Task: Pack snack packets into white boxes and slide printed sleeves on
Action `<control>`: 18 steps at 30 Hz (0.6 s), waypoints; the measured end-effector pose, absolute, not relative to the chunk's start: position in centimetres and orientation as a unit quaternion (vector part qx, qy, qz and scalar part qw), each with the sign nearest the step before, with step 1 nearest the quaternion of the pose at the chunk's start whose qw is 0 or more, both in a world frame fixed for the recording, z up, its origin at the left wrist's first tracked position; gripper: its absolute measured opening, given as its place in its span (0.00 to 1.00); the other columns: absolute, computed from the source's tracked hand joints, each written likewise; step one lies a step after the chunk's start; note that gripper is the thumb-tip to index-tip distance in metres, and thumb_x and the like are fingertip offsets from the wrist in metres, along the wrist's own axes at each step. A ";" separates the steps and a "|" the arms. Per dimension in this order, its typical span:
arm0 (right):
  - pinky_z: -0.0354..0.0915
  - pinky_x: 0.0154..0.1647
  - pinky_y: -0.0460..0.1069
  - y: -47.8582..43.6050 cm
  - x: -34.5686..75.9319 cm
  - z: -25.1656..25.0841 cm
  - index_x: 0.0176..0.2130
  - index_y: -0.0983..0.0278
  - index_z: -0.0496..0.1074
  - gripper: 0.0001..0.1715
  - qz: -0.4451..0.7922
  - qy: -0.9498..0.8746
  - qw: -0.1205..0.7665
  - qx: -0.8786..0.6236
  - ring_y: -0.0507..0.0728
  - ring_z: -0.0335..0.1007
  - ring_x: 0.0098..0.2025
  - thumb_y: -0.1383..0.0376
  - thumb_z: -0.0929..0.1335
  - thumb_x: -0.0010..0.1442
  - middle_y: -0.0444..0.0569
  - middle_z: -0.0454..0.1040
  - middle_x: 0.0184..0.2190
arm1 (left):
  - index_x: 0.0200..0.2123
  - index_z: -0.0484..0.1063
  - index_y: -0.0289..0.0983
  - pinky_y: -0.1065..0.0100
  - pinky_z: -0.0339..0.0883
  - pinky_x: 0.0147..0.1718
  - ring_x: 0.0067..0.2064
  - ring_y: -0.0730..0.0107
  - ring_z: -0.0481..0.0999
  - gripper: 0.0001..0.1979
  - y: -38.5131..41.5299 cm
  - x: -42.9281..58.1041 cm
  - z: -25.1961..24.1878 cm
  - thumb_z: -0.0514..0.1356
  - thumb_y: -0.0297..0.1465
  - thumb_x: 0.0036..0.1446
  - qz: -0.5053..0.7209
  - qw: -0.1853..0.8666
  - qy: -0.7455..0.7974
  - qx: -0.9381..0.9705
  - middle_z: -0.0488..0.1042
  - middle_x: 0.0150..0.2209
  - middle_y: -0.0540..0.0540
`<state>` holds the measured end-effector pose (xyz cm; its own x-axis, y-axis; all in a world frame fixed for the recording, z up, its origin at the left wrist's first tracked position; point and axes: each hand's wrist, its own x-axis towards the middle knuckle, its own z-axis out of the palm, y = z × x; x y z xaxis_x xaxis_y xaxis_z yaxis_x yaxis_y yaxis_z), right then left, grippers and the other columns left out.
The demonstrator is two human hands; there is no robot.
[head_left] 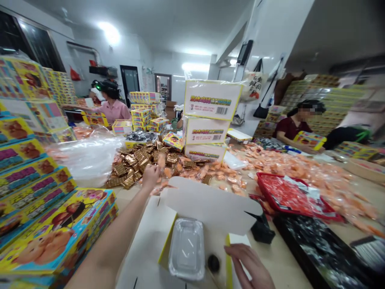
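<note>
L hand (pixel 150 178) reaches fwd, well apart from R hand (pixel 248 267), pinching small orange plastic sachet (pixel 161 159) just above loose pile of gold foil packets (pixel 132 168). R hand sits low by open white cardboard box w/ yellow trim (pixel 210 204), near round black object (pixel 213 263); can't tell if gripping. Rectangular silver foil tray (pixel 186 249) lies in box.

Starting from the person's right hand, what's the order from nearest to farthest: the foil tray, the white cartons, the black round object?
From the right hand:
1. Black round object, just left.
2. Foil tray, farther left.
3. White cartons, stacked far ahead.
</note>
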<state>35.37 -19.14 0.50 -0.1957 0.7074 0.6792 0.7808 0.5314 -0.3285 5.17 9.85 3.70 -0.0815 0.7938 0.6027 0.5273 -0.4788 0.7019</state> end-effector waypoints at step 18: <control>0.64 0.58 0.58 -17.9 22.7 6.6 0.57 0.61 0.66 0.24 0.283 -0.755 0.371 -0.461 0.60 0.64 0.57 0.62 0.66 0.62 0.54 0.68 0.55 | 0.31 0.75 0.38 0.66 0.64 0.43 0.39 0.65 0.71 0.16 -10.6 -2.5 7.0 0.57 0.43 0.60 0.550 0.155 0.594 0.566 0.72 0.35 0.48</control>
<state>22.74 -17.88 6.63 -0.3007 0.9056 0.2992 0.4863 0.4154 -0.7687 -2.54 -10.61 6.95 -0.3104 0.8429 0.4395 0.5030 -0.2467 0.8283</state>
